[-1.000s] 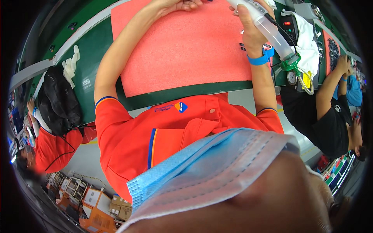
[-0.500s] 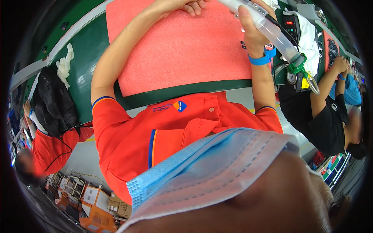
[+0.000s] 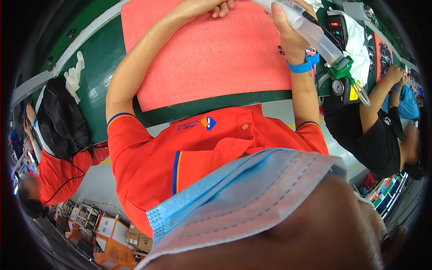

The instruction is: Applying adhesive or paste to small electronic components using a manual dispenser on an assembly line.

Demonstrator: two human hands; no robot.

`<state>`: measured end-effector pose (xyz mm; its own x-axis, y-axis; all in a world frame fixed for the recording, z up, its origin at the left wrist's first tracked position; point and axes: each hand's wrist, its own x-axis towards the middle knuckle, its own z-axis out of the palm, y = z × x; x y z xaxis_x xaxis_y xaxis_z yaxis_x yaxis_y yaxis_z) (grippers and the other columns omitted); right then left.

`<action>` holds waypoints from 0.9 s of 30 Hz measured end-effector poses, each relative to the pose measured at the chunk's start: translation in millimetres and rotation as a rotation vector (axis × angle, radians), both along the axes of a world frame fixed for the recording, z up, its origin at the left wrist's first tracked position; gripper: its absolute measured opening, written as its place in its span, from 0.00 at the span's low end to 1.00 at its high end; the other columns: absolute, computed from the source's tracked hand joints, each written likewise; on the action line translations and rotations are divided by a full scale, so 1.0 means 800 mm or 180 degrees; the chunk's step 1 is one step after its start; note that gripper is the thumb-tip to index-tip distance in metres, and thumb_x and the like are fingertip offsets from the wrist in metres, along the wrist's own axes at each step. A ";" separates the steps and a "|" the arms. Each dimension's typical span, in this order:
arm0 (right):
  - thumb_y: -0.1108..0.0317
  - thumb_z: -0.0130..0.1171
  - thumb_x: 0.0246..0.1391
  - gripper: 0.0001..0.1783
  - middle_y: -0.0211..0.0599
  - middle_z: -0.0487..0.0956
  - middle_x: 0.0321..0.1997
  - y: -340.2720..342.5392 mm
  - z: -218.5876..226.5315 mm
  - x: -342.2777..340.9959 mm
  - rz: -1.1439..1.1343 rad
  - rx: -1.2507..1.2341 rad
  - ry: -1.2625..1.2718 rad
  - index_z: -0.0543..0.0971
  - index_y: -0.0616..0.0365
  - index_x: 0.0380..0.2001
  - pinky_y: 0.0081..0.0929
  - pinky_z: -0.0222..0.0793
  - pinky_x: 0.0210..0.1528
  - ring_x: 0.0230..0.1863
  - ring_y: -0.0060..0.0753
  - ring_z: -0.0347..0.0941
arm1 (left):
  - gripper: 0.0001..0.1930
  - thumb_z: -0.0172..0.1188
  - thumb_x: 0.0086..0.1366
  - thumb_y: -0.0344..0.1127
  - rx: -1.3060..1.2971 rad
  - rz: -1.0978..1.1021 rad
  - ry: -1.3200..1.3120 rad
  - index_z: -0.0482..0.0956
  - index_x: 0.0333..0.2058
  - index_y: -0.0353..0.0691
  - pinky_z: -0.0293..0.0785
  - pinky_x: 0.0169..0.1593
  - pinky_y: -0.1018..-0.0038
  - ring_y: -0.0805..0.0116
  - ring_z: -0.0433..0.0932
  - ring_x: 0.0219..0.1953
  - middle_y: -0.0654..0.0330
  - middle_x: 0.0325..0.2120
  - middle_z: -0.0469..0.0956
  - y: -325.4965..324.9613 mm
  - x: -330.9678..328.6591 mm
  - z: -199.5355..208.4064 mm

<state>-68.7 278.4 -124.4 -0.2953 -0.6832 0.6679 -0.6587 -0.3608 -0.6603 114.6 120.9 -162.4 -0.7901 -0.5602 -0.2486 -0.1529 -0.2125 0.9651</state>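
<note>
A thick translucent dispensing syringe (image 3: 320, 41) with a white sleeve lies slanted in my right hand (image 3: 290, 33), thumb along its side, fingers wrapped round it. A green cap (image 3: 342, 67) closes its lower right end, where a clear hose (image 3: 361, 94) is attached, and a black cable runs to the sleeve. The syringe's other end is cut off by the top edge. At the top edge, over the pink foam mat (image 3: 207, 63), my left hand (image 3: 218, 6) shows only in part. Its visible fingers are curled; what they hold, if anything, is out of view.
Right of the mat stand a black control box (image 3: 336, 29) with a red light, a white cloth (image 3: 357, 47) and a round gauge (image 3: 338, 87). A white glove (image 3: 74, 76) and a black bag (image 3: 63, 114) lie at left. Co-workers sit on both sides.
Both hands have shifted slightly up toward the top edge. The syringe and its green cap have moved slightly up and left, still in my right hand.
</note>
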 end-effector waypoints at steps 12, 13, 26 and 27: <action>0.73 0.73 0.47 0.16 0.38 0.87 0.36 -0.008 0.011 -0.001 -0.0048 -0.0064 0.0640 0.84 0.62 0.41 0.28 0.77 0.46 0.37 0.32 0.84 | 0.11 0.50 0.78 0.35 0.0002 0.0046 -0.0011 0.75 0.44 0.32 0.69 0.17 0.80 0.74 0.76 0.16 0.58 0.25 0.79 0.000 -0.002 -0.004; 0.73 0.74 0.47 0.16 0.38 0.87 0.36 -0.008 0.009 -0.001 0.0001 -0.0041 0.0498 0.84 0.62 0.41 0.28 0.78 0.45 0.38 0.32 0.85 | 0.10 0.50 0.78 0.35 0.0006 0.0048 -0.0011 0.75 0.44 0.32 0.69 0.17 0.80 0.74 0.76 0.16 0.58 0.25 0.79 0.000 -0.002 -0.004; 0.76 0.72 0.50 0.17 0.39 0.87 0.39 -0.007 0.000 0.003 0.0176 0.0217 -0.0082 0.82 0.65 0.45 0.25 0.81 0.45 0.42 0.28 0.84 | 0.10 0.50 0.78 0.34 -0.0005 0.0035 0.0001 0.75 0.43 0.32 0.69 0.17 0.80 0.75 0.76 0.16 0.57 0.25 0.79 0.001 -0.003 -0.004; 0.76 0.72 0.50 0.17 0.39 0.87 0.39 -0.007 -0.001 0.004 0.0175 0.0217 -0.0084 0.82 0.65 0.45 0.25 0.81 0.45 0.42 0.28 0.84 | 0.10 0.50 0.78 0.34 -0.0005 0.0034 0.0000 0.75 0.43 0.32 0.69 0.17 0.80 0.75 0.76 0.16 0.57 0.25 0.79 0.001 -0.003 -0.003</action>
